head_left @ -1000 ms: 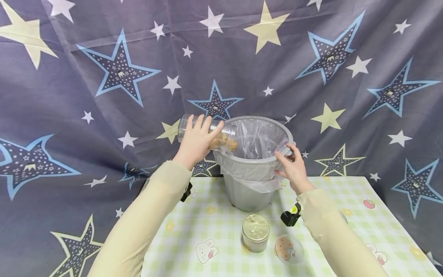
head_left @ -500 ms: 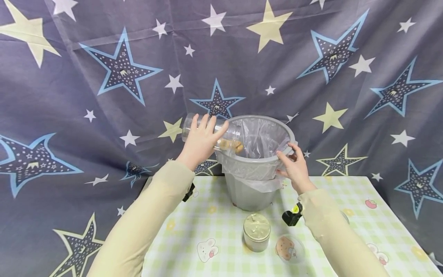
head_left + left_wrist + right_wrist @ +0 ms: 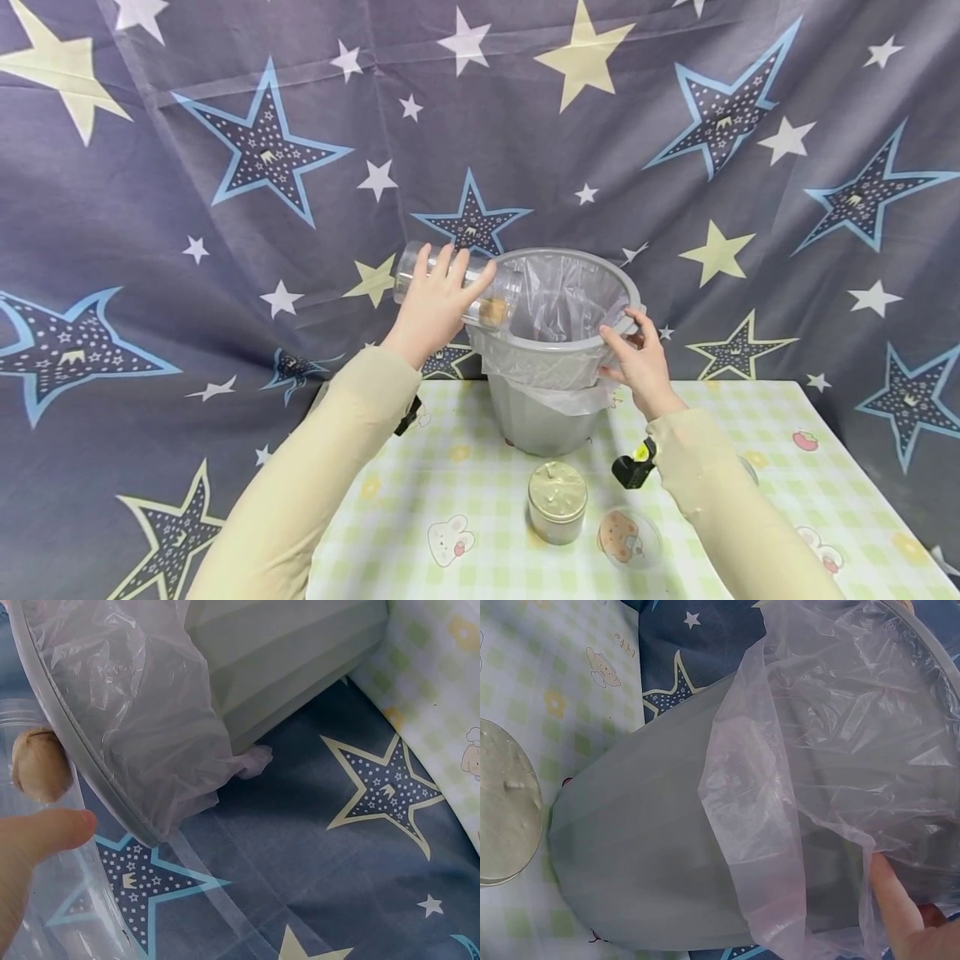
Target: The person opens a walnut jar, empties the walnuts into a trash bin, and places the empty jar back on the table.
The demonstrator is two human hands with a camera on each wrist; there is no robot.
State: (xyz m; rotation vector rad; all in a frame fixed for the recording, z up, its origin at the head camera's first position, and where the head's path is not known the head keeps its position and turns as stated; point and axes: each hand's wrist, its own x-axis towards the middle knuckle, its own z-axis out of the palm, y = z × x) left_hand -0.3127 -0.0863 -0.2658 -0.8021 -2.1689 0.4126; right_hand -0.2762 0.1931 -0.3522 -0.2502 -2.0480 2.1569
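Note:
My left hand (image 3: 431, 308) grips a clear jar (image 3: 407, 271) from above, fingers spread over its side. Lying nearly on its side, the jar has its mouth over the left rim of a grey trash bin (image 3: 540, 425). A walnut (image 3: 41, 765) sits near the jar's mouth, close to the bin's rim in the left wrist view. A clear plastic liner (image 3: 558, 287) covers the bin's inside and folds down outside. At the bin's right rim, my right hand (image 3: 637, 362) holds on with thumb and fingers, over the liner. The bottom of the bin's inside is hidden.
A round tin (image 3: 557, 504) with a pale greenish top stands in front of the bin. Right of it lies a clear round lid (image 3: 649, 546) on the checked tablecloth (image 3: 390, 508). A star-patterned curtain (image 3: 480, 133) hangs right behind the table.
The jar has shifted slightly right, deeper over the bin. The several brown pieces at its mouth have dropped to one visible walnut. My right hand keeps its hold on the rim.

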